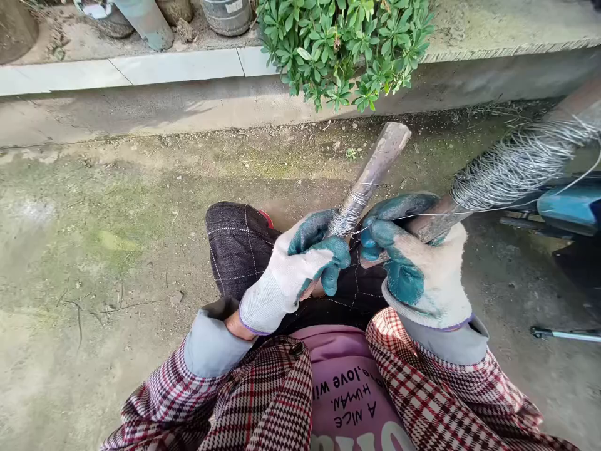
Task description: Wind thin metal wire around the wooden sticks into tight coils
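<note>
Both hands wear white gloves with teal palms. My left hand (300, 266) is closed round a short wooden stick (381, 156) that points up and away; a small coil of thin wire (350, 212) is wound on it just above my fingers. My right hand (413, 257) is closed round a longer stick (570, 106) that runs up to the right and carries a thick winding of grey wire (516, 164). A single strand of wire (451, 214) runs taut between the two sticks, across my right fingers.
A leafy green plant (342, 47) hangs over a concrete ledge (178, 66) at the back, with pots (228, 14) and a pipe on it. Bare mossy ground spreads to the left. A blue machine part (570, 210) and a metal rod (566, 335) lie at the right.
</note>
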`<state>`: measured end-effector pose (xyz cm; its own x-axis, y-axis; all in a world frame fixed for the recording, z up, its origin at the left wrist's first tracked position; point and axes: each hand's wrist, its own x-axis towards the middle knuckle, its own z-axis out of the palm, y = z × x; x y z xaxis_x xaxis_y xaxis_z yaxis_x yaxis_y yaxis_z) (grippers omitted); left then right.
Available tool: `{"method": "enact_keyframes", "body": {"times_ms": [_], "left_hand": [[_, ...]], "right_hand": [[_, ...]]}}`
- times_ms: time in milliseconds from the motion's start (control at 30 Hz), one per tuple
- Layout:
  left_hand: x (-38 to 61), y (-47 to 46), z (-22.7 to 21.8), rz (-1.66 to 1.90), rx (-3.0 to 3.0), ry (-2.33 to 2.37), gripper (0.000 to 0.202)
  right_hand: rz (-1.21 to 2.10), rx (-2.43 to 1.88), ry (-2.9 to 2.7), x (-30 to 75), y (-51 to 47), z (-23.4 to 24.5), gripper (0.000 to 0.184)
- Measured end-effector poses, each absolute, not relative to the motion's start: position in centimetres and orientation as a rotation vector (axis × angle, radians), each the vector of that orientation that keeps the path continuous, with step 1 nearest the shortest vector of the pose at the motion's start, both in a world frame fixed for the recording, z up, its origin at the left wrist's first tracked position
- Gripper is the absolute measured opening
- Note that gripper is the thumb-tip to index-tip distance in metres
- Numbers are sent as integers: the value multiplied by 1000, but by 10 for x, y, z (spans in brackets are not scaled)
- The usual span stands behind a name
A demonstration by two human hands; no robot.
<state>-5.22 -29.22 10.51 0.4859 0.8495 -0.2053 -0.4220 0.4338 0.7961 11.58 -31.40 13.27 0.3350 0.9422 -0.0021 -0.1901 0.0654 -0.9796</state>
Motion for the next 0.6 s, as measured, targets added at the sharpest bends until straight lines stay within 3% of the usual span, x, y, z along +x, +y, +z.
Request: {"method": "enact_keyframes", "body": {"times_ms": [267,600], "left_hand": [[-52,-292,97,889,829,809,52],[-51,-292,110,828,606,605,55]], "right_hand": [[901,-1206,-938,113,-313,141,15],[1049,-1192,-846,120,-318,128,11]]}}
